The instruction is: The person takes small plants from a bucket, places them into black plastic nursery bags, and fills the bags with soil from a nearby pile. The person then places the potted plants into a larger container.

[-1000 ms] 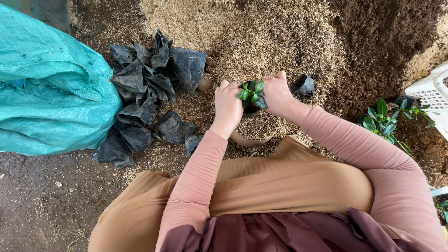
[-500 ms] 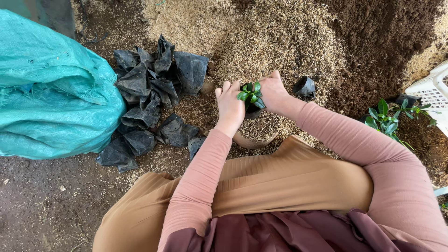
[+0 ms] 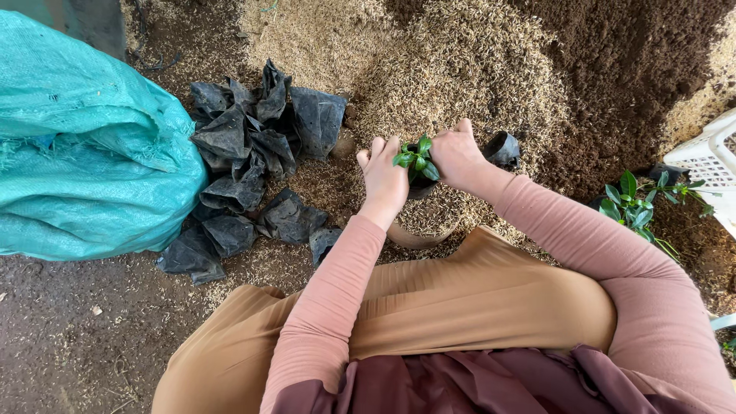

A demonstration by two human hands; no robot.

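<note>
head view: hands (image 3: pixel 418 165) around seedling bag (image 3: pixel 420 182)

A seedling (image 3: pixel 418 159) stood in a small bag (image 3: pixel 420 186) between the left hand (image 3: pixel 385 178) and the right hand (image 3: pixel 455 156), at the near edge of the husk heap (image 3: pixel 429 69). Empty bags (image 3: pixel 245 153) lay left of it, a big sack (image 3: pixel 84 153) beyond them at the left edge. Soil (image 3: pixel 629 61) lay right of the husks, with more seedlings (image 3: pixel 632 203) and a crate (image 3: pixel 709 165) at the right edge.

Bare dirt ground (image 3: pixel 69 337) carries a husk heap (image 3: pixel 429 69), black grow bags (image 3: pixel 245 153) and a teal sack (image 3: pixel 77 153).
</note>
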